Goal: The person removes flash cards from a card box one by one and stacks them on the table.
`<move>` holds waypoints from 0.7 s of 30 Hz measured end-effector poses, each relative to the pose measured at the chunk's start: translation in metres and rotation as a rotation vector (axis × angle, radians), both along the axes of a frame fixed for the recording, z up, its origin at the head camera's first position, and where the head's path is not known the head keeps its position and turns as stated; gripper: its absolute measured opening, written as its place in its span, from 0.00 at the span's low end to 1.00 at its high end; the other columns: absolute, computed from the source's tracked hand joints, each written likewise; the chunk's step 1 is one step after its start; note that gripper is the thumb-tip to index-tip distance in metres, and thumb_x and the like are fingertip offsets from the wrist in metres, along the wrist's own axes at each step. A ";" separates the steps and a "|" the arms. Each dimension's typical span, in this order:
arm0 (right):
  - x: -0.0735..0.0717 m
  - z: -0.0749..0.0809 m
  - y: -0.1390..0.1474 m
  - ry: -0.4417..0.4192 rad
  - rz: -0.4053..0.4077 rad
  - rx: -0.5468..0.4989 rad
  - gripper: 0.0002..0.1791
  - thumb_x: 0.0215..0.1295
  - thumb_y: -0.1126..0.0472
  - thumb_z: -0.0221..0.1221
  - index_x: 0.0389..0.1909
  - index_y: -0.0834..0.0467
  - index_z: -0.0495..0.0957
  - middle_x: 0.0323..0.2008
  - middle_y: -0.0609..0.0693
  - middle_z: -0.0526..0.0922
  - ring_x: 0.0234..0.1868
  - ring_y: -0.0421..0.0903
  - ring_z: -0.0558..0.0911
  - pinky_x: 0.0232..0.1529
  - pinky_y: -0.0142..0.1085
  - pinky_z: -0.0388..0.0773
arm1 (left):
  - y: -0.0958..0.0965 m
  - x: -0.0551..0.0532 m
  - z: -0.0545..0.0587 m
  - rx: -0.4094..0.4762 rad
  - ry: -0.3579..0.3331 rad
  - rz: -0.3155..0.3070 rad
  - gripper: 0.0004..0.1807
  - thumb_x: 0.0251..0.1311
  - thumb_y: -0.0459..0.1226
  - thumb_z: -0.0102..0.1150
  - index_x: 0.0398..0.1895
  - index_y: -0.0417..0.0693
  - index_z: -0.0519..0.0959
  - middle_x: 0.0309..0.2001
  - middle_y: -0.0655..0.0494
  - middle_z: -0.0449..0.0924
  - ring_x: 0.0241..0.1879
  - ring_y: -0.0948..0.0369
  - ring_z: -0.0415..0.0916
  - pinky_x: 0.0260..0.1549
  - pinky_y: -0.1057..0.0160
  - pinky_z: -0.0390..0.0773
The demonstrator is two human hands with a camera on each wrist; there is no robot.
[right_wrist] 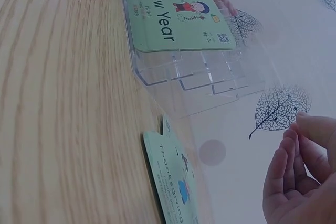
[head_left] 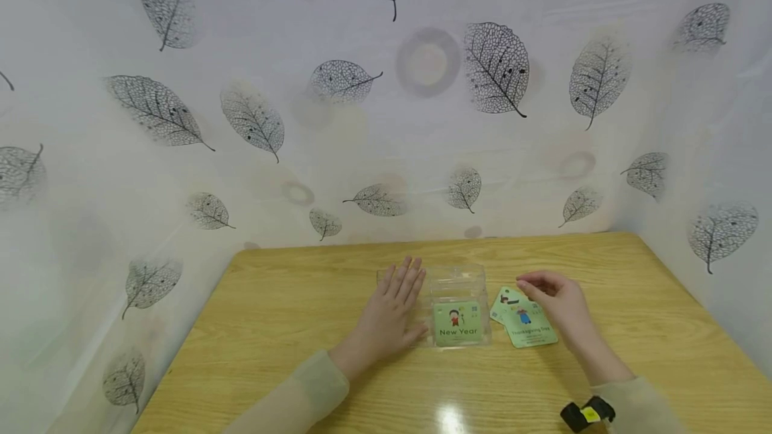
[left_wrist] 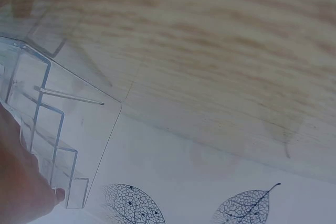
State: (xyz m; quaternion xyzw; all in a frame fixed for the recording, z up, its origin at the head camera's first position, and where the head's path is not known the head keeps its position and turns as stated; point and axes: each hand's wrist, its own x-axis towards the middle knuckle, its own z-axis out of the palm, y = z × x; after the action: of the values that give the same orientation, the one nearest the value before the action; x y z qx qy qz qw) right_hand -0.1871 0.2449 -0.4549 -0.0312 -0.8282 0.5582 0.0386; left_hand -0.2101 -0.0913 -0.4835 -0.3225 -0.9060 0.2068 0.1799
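Note:
A clear plastic stepped card holder (head_left: 458,288) stands on the table, its tiers seen side-on in the left wrist view. In its front tier stands a green "New Year" card (head_left: 458,336). My left hand (head_left: 395,307) rests along the holder's left side with fingers straight. To the right, a green "Thanksgiving Day" card (head_left: 532,327) lies partly over another green card (head_left: 499,307). Over these cards is my right hand (head_left: 557,300), fingers loosely bent and thumb tip close to the fingertips (right_wrist: 290,139), with nothing between them.
The wood-grain table (head_left: 283,313) ends at a back edge against a pale curtain (head_left: 362,146) printed with leaves. The curtain also closes off both sides. A black band with a yellow patch (head_left: 590,414) is on the right wrist.

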 end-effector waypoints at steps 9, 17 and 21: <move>0.003 -0.001 -0.006 0.009 0.030 -0.024 0.21 0.77 0.56 0.64 0.58 0.69 0.82 0.40 0.38 0.88 0.41 0.34 0.84 0.42 0.30 0.86 | 0.001 0.001 0.001 -0.007 -0.005 0.002 0.54 0.75 0.72 0.30 0.87 0.41 0.42 0.88 0.42 0.33 0.88 0.46 0.35 0.86 0.48 0.47; 0.004 -0.002 -0.012 0.019 0.048 -0.057 0.20 0.76 0.57 0.64 0.57 0.69 0.82 0.38 0.33 0.87 0.40 0.35 0.85 0.40 0.31 0.87 | 0.001 0.001 0.002 -0.013 -0.008 0.011 0.54 0.75 0.72 0.29 0.87 0.42 0.42 0.88 0.42 0.31 0.88 0.46 0.34 0.87 0.48 0.47; 0.005 -0.003 -0.015 0.014 0.057 -0.062 0.20 0.76 0.57 0.65 0.57 0.69 0.82 0.40 0.40 0.88 0.40 0.36 0.85 0.39 0.33 0.88 | 0.001 0.001 0.001 -0.006 -0.010 0.008 0.54 0.75 0.72 0.30 0.87 0.41 0.42 0.88 0.42 0.31 0.88 0.46 0.35 0.87 0.48 0.47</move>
State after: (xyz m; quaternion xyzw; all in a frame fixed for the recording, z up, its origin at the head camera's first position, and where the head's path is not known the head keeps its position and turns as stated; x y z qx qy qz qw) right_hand -0.1823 0.2299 -0.4578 -0.0050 -0.8109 0.5846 0.0276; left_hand -0.2093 -0.0902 -0.4825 -0.3206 -0.9074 0.2088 0.1738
